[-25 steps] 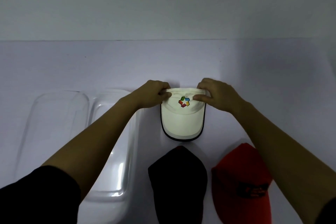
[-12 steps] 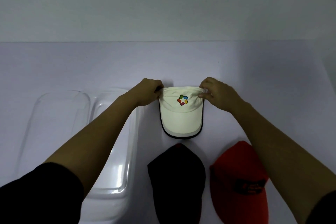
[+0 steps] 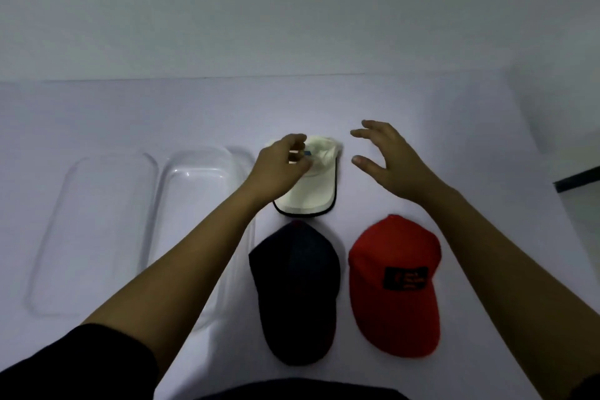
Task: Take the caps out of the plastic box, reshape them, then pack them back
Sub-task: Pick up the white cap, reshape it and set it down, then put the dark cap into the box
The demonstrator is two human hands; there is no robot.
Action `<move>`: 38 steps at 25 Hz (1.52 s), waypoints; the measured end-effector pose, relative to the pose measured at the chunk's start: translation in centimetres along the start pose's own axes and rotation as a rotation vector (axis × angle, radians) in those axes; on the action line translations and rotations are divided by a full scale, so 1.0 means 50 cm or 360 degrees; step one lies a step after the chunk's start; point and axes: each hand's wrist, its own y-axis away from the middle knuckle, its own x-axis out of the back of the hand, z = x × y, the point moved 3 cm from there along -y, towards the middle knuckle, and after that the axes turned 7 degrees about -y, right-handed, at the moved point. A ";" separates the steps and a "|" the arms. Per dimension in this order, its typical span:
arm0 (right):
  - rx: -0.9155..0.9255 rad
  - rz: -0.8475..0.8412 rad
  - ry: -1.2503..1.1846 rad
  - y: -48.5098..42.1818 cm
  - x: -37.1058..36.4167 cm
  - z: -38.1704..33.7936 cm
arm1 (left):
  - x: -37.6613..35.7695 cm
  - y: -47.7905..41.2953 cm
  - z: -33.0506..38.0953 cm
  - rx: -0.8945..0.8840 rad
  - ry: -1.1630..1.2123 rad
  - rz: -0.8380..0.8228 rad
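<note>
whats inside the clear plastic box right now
Nothing shows through the clear plastic box. The left forearm covers its near right part, so that corner cannot be checked. The white cap, dark cap and red cap lie outside on the table.

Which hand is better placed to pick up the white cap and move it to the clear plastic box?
Left. The left hand is already over the white cap, beside the clear plastic box. The right hand hovers open, off the cap.

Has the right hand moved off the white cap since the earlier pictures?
Yes. The right hand has let go and opened, and now hangs to the right of the white cap, apart from its crown.
</note>
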 end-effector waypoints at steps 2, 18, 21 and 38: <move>-0.0031 0.0000 0.0015 0.071 0.020 0.002 | -0.050 0.054 0.016 0.0060 0.0052 -0.0121; -0.0964 -0.0014 -0.0702 0.363 0.021 0.216 | -0.346 0.160 -0.014 0.0636 0.0115 -0.0354; -0.0980 0.0043 -0.0790 0.357 0.007 0.213 | -0.366 0.164 -0.016 0.0660 0.0363 -0.0245; -0.0569 -0.0367 -0.0719 0.304 -0.214 -0.086 | -0.107 0.308 -0.150 0.0670 -0.0031 0.0093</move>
